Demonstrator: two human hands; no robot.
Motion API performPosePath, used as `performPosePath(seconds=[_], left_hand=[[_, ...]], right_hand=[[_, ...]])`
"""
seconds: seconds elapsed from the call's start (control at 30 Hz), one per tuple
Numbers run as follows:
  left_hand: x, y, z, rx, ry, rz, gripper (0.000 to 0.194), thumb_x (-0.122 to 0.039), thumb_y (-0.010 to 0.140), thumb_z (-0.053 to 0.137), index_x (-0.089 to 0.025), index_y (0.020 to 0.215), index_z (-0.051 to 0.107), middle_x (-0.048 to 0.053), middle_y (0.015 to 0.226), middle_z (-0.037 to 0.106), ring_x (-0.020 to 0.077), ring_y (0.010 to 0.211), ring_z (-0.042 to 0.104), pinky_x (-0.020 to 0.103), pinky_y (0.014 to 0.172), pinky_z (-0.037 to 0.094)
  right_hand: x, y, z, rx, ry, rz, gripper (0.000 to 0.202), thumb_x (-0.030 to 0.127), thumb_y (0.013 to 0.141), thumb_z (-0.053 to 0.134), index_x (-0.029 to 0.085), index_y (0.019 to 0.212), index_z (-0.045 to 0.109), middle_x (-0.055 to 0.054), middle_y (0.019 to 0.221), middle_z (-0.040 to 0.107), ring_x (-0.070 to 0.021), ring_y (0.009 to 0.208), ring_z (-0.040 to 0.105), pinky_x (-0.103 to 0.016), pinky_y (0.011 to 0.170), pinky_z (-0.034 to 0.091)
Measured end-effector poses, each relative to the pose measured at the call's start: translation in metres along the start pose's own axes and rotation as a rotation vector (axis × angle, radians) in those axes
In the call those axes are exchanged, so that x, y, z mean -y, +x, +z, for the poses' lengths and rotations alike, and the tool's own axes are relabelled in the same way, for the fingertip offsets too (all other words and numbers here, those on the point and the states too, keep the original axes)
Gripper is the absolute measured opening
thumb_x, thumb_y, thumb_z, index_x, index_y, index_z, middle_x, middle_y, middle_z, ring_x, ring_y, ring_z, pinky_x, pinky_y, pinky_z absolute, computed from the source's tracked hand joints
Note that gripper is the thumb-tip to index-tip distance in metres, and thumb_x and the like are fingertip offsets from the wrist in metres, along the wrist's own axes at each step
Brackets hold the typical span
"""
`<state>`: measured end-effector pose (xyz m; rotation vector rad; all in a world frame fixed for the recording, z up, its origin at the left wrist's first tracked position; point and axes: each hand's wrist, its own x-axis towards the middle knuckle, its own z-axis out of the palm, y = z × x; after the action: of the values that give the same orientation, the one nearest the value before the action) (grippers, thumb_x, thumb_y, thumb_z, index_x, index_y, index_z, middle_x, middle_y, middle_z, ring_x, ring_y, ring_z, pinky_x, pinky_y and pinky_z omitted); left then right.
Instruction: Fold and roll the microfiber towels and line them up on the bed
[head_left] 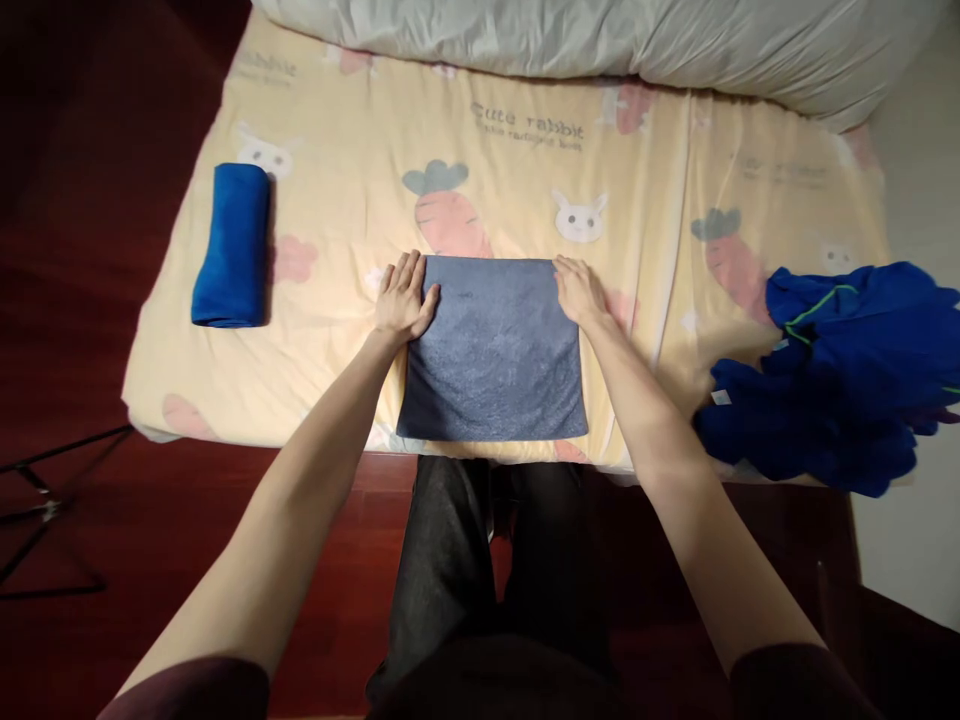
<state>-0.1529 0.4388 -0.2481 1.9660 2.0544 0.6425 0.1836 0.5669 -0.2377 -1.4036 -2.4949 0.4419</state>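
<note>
A grey-blue towel lies spread in a near-rectangle at the bed's front edge, its near part slightly wrinkled. My left hand rests flat at its far left corner, fingers apart and the thumb on the cloth. At the far right corner, my right hand lies with its fingertips on the towel's edge and its fingers close together. Neither hand appears to grip the cloth. To the left, a bright blue rolled towel sits apart from both hands.
A heap of loose blue cloths with a green trim lies on the right side of the bed. The yellow printed bedsheet covers the bed, with a white quilt along the back. Black stand legs are on the floor at left.
</note>
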Motion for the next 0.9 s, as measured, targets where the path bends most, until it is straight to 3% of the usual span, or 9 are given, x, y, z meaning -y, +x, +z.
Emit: performPosePath(seconds=[0.17, 0.33, 0.63, 0.9], left_hand=[[-0.004, -0.002, -0.002, 0.002, -0.005, -0.013, 0.073, -0.054, 0.103, 0.034, -0.011, 0.162, 0.037, 0.014, 0.17, 0.03, 0.0268, 0.161, 0.022, 0.049, 0.133, 0.011], [-0.006, -0.003, -0.003, -0.004, -0.022, -0.008, 0.072, -0.051, 0.102, 0.036, -0.012, 0.162, 0.036, 0.013, 0.17, 0.031, 0.0266, 0.161, 0.02, 0.049, 0.133, 0.011], [-0.004, -0.001, -0.002, 0.011, 0.004, -0.037, 0.071, -0.051, 0.103, 0.036, -0.014, 0.163, 0.035, 0.01, 0.171, 0.029, 0.0246, 0.161, 0.02, 0.046, 0.134, 0.009], [0.004, -0.001, 0.002, 0.016, 0.027, -0.014, 0.071, -0.052, 0.104, 0.035, -0.014, 0.164, 0.033, 0.01, 0.172, 0.027, 0.026, 0.162, 0.019, 0.048, 0.134, 0.009]], right_hand=[[-0.023, 0.027, -0.002, -0.043, 0.009, -0.041, 0.053, 0.048, 0.11, 0.038, 0.012, 0.125, 0.074, -0.017, 0.12, 0.07, -0.0318, 0.126, 0.06, -0.051, 0.112, 0.05], [-0.031, 0.039, -0.004, -0.077, 0.016, -0.014, 0.056, 0.052, 0.11, 0.037, 0.013, 0.116, 0.076, -0.017, 0.113, 0.069, -0.0315, 0.119, 0.063, -0.05, 0.107, 0.053], [-0.035, 0.031, -0.013, -0.004, 0.045, -0.067, 0.045, 0.049, 0.106, 0.053, 0.01, 0.115, 0.075, -0.016, 0.118, 0.068, -0.0342, 0.124, 0.059, -0.056, 0.114, 0.045], [-0.038, 0.043, -0.002, -0.05, 0.06, -0.015, 0.056, 0.053, 0.111, 0.034, 0.013, 0.125, 0.07, -0.015, 0.129, 0.066, -0.0351, 0.135, 0.052, -0.059, 0.118, 0.041]])
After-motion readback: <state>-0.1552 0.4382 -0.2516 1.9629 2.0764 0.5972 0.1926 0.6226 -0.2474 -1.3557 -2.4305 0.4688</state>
